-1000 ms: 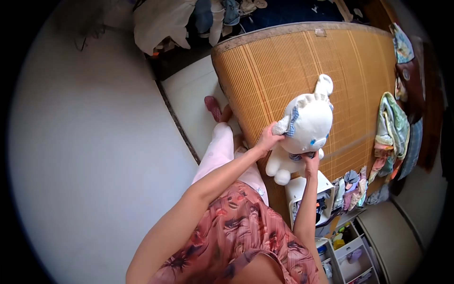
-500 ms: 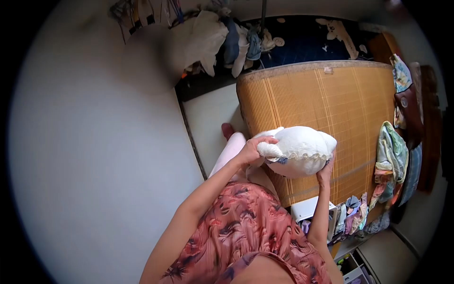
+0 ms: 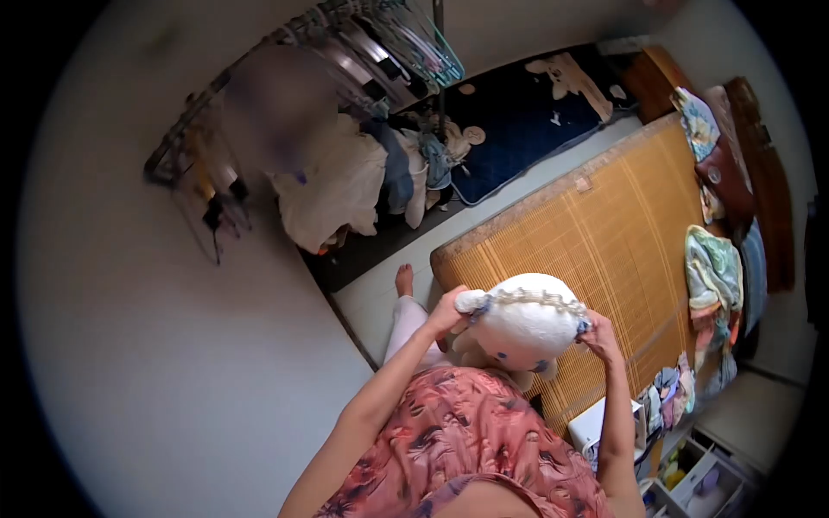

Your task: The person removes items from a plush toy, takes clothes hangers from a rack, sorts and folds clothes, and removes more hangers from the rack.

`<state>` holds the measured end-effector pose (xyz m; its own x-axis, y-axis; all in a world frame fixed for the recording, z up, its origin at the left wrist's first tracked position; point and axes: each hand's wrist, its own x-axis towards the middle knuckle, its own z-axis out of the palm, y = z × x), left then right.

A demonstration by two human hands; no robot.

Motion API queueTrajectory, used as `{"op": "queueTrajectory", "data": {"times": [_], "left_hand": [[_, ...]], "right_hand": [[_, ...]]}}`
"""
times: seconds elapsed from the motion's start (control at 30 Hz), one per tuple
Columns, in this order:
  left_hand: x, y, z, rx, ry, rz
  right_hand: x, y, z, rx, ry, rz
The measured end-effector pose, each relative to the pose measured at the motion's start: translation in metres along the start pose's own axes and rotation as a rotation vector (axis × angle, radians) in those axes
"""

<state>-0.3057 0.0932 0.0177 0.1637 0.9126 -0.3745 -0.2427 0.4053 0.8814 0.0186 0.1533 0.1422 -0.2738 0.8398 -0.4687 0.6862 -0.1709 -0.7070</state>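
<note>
White plush toy (image 3: pixel 525 326) was held two-handed by the bamboo mat's (image 3: pixel 635 237) near edge.
Left hand (image 3: pixel 446 313) was curled closed around one ear (image 3: pixel 471 300); right hand (image 3: pixel 600 337) was closed at blue trim (image 3: pixel 582 326) opposite.

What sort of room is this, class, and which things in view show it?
Most likely a bedroom: a broad bed-like surface covered with a slatted mat, clothes hangers on a rail, and a white plush toy all suggest it.
</note>
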Motion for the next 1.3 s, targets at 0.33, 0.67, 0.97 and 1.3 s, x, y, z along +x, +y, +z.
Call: {"op": "queueTrajectory", "data": {"times": [0.33, 0.67, 0.97, 1.3], "left_hand": [[0.046, 0.179, -0.098, 0.039, 0.036, 0.264], [0.104, 0.168, -0.114, 0.141, 0.023, -0.028], [0.238, 0.207, -0.078, 0.107, -0.134, -0.151], [0.47, 0.285, 0.021, -0.148, 0.005, 0.012]], "right_hand": [[0.057, -0.135, 0.029, 0.435, 0.312, -0.128], [0.064, -0.194, 0.003, 0.44, 0.519, -0.15], [0.175, -0.195, -0.074, 0.404, 0.691, -0.177], [0.327, -0.169, -0.246, 0.494, 0.796, -0.205]]}}
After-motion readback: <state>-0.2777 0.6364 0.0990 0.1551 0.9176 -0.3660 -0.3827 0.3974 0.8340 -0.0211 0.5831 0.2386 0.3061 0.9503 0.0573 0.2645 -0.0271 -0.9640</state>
